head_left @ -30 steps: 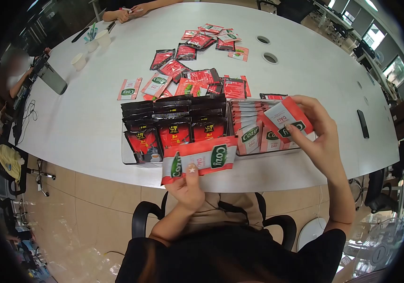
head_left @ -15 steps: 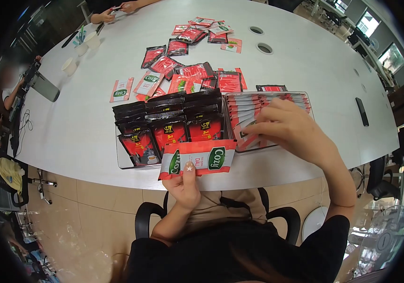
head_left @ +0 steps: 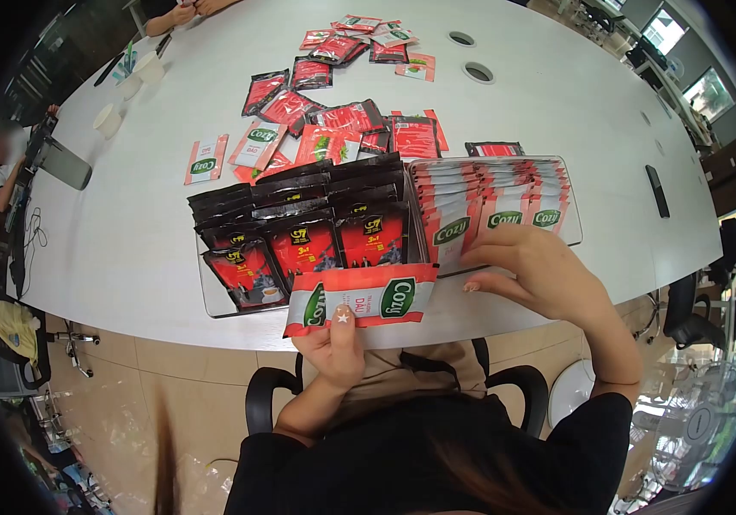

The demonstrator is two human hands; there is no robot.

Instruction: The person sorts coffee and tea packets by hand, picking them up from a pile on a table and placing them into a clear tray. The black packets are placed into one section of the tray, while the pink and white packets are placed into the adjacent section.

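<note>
My left hand (head_left: 338, 350) grips pink-and-white Cozy tea sachets (head_left: 374, 292) in front of the trays, thumb on top; at least two seem to overlap. Just off the front of the right metal tray (head_left: 581, 225), my right hand (head_left: 548, 270) has its thumb and fingers apart, with nothing visible between them. Rows of upright Cozy sachets (head_left: 452, 230) fill that tray, their lower front partly hidden by the hand. Beside it, the left tray (head_left: 205, 290) holds rows of black-and-red G7 coffee sachets (head_left: 303, 245).
Loose coffee and tea sachets (head_left: 346, 118) lie scattered beyond the trays. A phone (head_left: 657, 191) is at the right, and paper cups (head_left: 108, 122) stand at the left. Across the table, another person's hands (head_left: 183, 13) show at the top edge.
My right hand has drawn back from over the right tray toward its front edge, uncovering the Cozy sachets there. My left hand still holds its sachets; the view has shifted slightly.
</note>
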